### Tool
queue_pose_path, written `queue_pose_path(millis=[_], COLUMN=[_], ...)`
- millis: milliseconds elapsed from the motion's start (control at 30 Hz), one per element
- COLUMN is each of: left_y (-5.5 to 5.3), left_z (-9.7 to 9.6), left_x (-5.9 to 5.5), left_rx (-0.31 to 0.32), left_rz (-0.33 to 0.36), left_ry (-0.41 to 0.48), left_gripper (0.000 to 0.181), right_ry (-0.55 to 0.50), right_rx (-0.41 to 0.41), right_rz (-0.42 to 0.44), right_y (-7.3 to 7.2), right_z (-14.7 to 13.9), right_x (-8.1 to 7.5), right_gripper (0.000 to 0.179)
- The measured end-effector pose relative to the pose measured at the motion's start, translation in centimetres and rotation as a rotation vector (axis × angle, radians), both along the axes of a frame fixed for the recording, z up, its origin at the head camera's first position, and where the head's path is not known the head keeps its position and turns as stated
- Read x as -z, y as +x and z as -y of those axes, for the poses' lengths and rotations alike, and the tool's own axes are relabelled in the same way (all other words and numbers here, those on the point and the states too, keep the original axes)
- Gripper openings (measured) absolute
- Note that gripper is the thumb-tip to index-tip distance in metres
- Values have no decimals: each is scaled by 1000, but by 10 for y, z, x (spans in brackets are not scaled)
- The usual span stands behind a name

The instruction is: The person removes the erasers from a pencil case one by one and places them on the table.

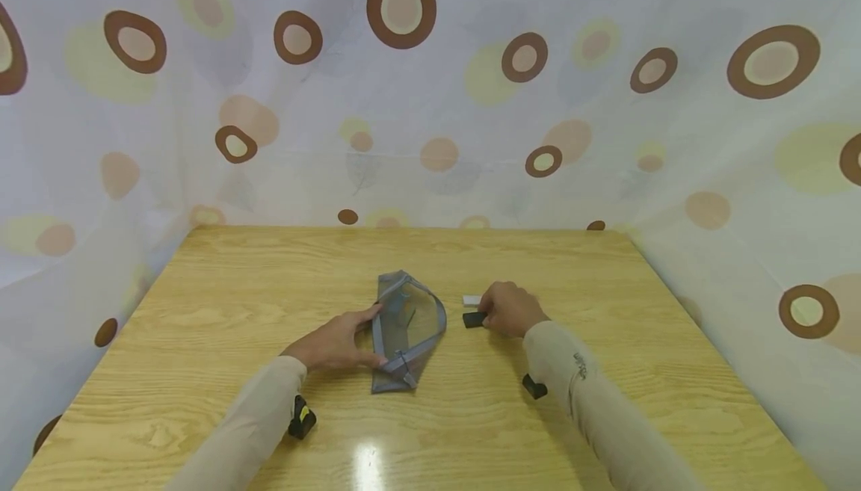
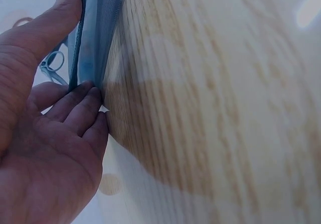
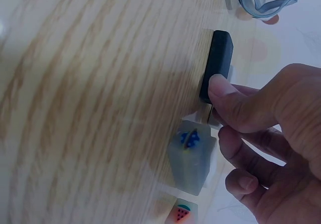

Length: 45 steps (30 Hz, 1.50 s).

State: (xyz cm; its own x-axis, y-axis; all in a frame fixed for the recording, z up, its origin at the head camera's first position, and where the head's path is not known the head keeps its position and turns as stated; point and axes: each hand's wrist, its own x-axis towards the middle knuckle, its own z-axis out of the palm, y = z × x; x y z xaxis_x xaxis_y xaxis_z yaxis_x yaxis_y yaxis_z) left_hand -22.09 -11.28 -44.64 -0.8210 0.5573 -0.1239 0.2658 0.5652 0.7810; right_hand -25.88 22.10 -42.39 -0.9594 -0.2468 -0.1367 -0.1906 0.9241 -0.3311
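Left hand (image 1: 336,339) is gripping the left rim of a grey, see-through mesh pouch with zip edging (image 1: 378,338), thumb and fingers set well apart along it; the pouch is lying mid-bench on the pale wood-grained bench (image 1: 222,312), its mouth gaping. Right hand (image 1: 511,309) is pinching a black, matt, rectangular bar (image 1: 474,320) between thumb and fingers, its free end pointing toward the pouch, the two well apart. Step in hand, judged: gripping the bar while the mouth is being held wide. For good handling, the pinch should be sitting near the bar's end, leaving the other end clear, and the left hand should be tensioning the rim lightly, since thin mesh is probably sagging easily; the dangling zip puller (image 1: 406,365) could be snagging, so the mouth is best being spread away from it. A pale, flat strip (image 1: 471,300) is lying just beyond the bar. In the right wrist view a frosted, translucent block with a blue motif (image 3: 190,158) and a smaller piece with a watermelon-slice print (image 3: 181,212) are lying near the fingers. Container: something bluish is showing inside the pouch; cannot tell what.
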Motion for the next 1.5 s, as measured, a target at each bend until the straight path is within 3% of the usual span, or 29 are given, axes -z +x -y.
queue_pose_path(millis=[267, 467, 633, 733, 900, 1133, 1500], left_y=[0, 0, 0, 1, 1, -1, 0], left_z=[1, 1, 2, 2, 1, -1, -1], left_x=[-2, 0, 0, 0, 0, 0, 0], left_rx=[4, 5, 0, -2, -13, -18, -40], left_rz=[-7, -5, -7, -12, -11, -11, -8], left_ry=[-12, -6, -17, -26, -41, -59, -70], left_gripper=[101, 100, 101, 101, 101, 102, 102], right_ry=[6, -75, -158, -185, -223, -207, -94], right_rx=[-21, -122, -220, -272, -340, -359, -431], right_rz=[25, -28, -65, -59, 33, 162, 160], right_y=[0, 3, 7, 7, 8, 6, 7], right_z=[1, 11, 39, 55, 76, 87, 93], right_x=[-6, -28, -43, -42, -37, -31, -16], right_gripper=[19, 20, 21, 19, 21, 21, 14])
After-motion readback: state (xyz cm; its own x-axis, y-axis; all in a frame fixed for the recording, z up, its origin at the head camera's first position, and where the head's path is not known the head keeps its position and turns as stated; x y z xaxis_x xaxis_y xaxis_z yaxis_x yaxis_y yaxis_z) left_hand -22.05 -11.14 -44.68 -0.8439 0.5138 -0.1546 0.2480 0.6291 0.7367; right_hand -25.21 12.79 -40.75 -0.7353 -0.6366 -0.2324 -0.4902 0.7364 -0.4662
